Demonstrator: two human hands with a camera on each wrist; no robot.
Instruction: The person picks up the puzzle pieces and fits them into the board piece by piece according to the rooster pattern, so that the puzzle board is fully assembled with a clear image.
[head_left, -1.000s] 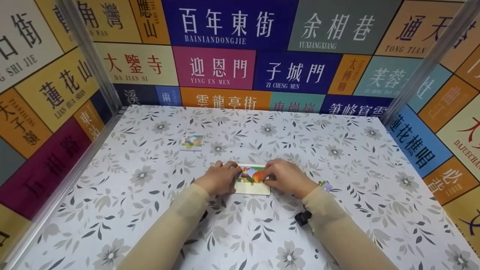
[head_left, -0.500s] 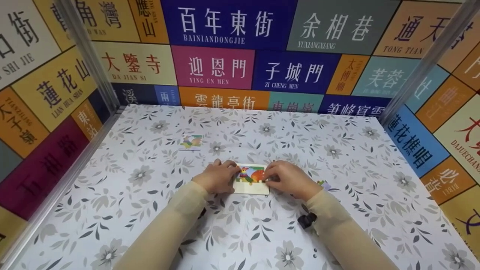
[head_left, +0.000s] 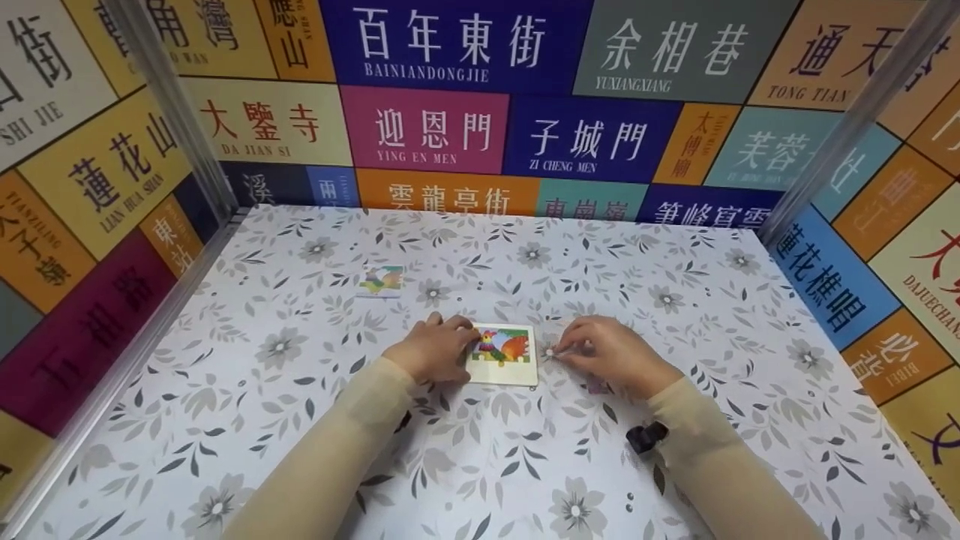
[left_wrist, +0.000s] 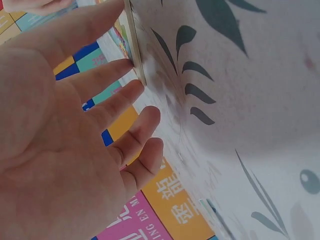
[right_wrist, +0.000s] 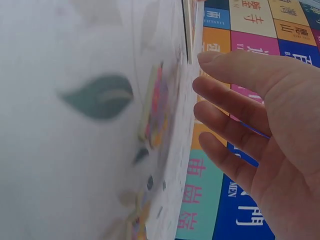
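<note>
Near ctr of the floral tabletop (head_left: 465, 480), the L hand (head_left: 433, 349) sits at the L edge of a small puzzle board (head_left: 504, 373), thumb + a couple of fingertips touching the rim, fingers spread and relaxed, not clasped round it. R hand (head_left: 615, 354) is just off the board's R side, fingers loosely bent, w/ nothing in its grasp per R wrist cam.

Board lies flat btwn the two hands: cream frame, upper part filled w/ a colourful bird pic (head_left: 496, 345), orange-red tail, green + blue bkgd. Pic's lower edge is jagged w/ tabs; plain cream strip below.

Near R hand, R wrist cam gets a blurry loose pc (right_wrist: 155, 107), pink/purple/yellow, + a 2nd pc (right_wrist: 137, 227) cut off at the bottom of that view, details unclear. Up-L of the board, well apart, a small square pic card (head_left: 382, 280) lies flat, similar colours.

Further out: beige sleeves (head_left: 322, 442) on both arms, black device (head_left: 646, 436) at R wrist. Behind, wall (head_left: 431, 131) of multi-col. panels w/ Chinese chars + Latin lettering, greyish corner posts (head_left: 855, 124) L & R.
</note>
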